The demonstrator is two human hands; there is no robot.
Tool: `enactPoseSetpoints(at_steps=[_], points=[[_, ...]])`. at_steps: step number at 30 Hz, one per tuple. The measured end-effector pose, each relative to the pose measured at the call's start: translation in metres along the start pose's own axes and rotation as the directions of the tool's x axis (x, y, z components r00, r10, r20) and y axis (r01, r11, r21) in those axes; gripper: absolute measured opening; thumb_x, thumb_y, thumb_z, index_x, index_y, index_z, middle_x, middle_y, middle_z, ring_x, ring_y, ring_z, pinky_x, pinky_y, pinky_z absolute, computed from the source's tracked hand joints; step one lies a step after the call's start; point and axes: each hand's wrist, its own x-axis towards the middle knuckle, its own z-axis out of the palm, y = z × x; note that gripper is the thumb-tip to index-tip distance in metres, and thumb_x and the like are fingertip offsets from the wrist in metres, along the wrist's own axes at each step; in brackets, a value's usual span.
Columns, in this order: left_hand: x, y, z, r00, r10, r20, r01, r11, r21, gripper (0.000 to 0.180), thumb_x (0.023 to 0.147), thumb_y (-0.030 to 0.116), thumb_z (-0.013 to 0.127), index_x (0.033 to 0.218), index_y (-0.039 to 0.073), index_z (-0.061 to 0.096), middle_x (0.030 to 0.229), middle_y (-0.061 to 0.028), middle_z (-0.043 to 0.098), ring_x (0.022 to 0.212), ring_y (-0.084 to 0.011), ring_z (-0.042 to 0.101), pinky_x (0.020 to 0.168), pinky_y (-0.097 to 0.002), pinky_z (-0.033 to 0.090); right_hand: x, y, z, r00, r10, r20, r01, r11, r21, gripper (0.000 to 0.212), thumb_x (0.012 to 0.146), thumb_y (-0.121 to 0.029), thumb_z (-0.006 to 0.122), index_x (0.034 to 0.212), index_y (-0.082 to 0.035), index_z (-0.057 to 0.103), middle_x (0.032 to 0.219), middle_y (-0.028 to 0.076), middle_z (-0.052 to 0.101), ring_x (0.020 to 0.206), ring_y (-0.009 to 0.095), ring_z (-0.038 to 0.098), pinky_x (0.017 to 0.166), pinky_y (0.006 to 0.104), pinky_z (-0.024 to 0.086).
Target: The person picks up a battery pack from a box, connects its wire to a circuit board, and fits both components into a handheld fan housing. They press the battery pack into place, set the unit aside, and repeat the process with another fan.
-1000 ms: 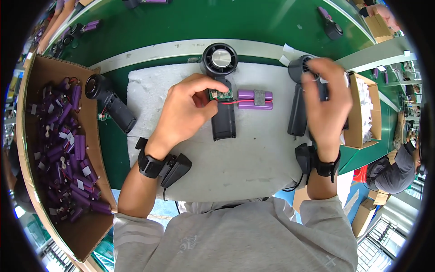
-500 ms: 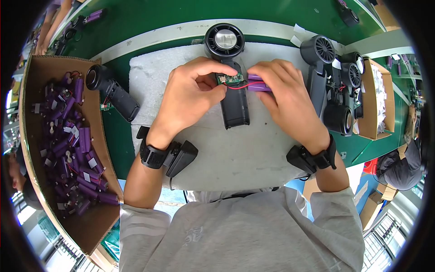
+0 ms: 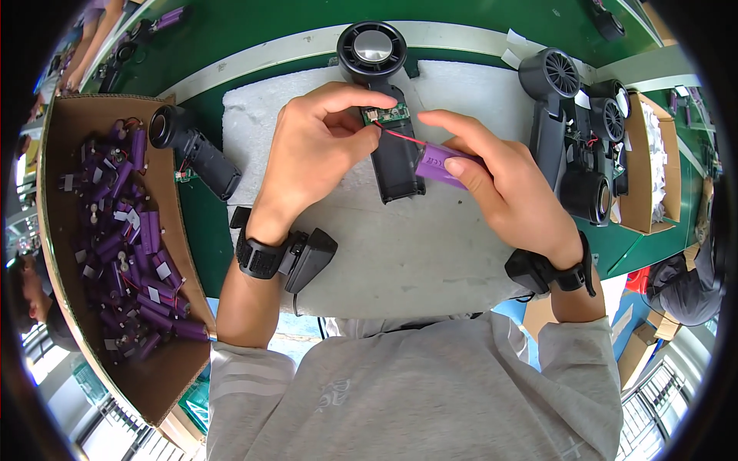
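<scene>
A black handheld fan [image 3: 373, 48] lies with its round head away from me and its handle [image 3: 400, 175] toward me. A green circuit board [image 3: 395, 114] sits on the upper part of the handle. My left hand [image 3: 319, 146] pinches this board, index fingertip at its far edge and thumb by its near left side. My right hand [image 3: 507, 180] holds a purple battery pack [image 3: 446, 165] between thumb and fingers, just right of the handle and slanted. A red wire [image 3: 403, 137] runs from the board's white connector to the pack. My left hand's other fingers are mostly hidden.
A white foam pad [image 3: 369, 253] lies under the work on a green table. A cardboard box [image 3: 173, 269] of purple battery packs stands left; beside it lies another fan [image 3: 196, 154] with its board hanging out. Several fans [image 3: 550, 100] and a box [image 3: 653, 169] of white pieces are right.
My right hand has moved right and toward me, turning the battery pack to a slant and lifting its index finger away. The left hand keeps at the board. The whole view has shifted slightly.
</scene>
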Motion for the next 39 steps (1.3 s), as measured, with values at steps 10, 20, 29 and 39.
enactPoseSetpoints(at_steps=[10, 20, 29, 39], points=[[0.000, 0.000, -0.005, 0.997, 0.040, 0.069, -0.040, 0.999, 0.000, 0.029, 0.076, -0.004, 0.071, 0.103, 0.007, 0.073, 0.093, -0.0048, 0.068, 0.071, -0.0091, 0.063, 0.064, -0.0225, 0.051, -0.006, -0.004, 0.008, 0.929, -0.033, 0.368, -0.277, 0.599, 0.752, 0.074, 0.089, 0.004, 0.052, 0.152, -0.010, 0.015, 0.123, 0.013, 0.049, 0.093, 0.026, 0.067, 0.077, 0.0342, 0.056], [0.001, 0.004, 0.000, 0.966, 0.256, 0.042, -0.257, 0.924, 0.282, 0.028, 0.071, 0.005, 0.080, 0.098, 0.008, 0.075, 0.081, -0.0073, 0.068, 0.061, -0.0140, 0.062, 0.058, -0.0255, 0.051, 0.000, -0.017, -0.003, 0.917, 0.145, 0.371, -0.396, 0.435, 0.809, 0.096, 0.066, 0.002, 0.077, 0.148, -0.007, 0.026, 0.123, 0.012, 0.050, 0.097, 0.028, 0.066, 0.080, 0.0347, 0.056], [0.000, 0.010, -0.001, 0.962, 0.264, 0.067, -0.272, 0.906, 0.326, 0.022, 0.076, 0.006, 0.077, 0.098, 0.008, 0.074, 0.076, -0.0092, 0.068, 0.057, -0.0165, 0.061, 0.056, -0.0264, 0.050, 0.004, 0.008, -0.005, 0.971, 0.153, 0.183, -0.237, 0.692, 0.682, 0.080, 0.066, -0.006, 0.082, 0.135, 0.000, 0.043, 0.119, 0.010, 0.055, 0.101, 0.016, 0.062, 0.089, 0.0298, 0.049], [0.000, 0.010, -0.004, 0.955, 0.257, 0.146, -0.292, 0.894, 0.339, 0.022, 0.078, 0.008, 0.075, 0.100, 0.008, 0.073, 0.076, -0.0123, 0.066, 0.058, -0.0240, 0.061, 0.054, -0.0315, 0.047, 0.002, 0.002, 0.004, 0.968, 0.177, 0.175, -0.243, 0.823, 0.513, 0.077, 0.061, -0.004, 0.079, 0.131, -0.001, 0.047, 0.115, 0.008, 0.056, 0.087, 0.011, 0.059, 0.079, 0.0257, 0.047]])
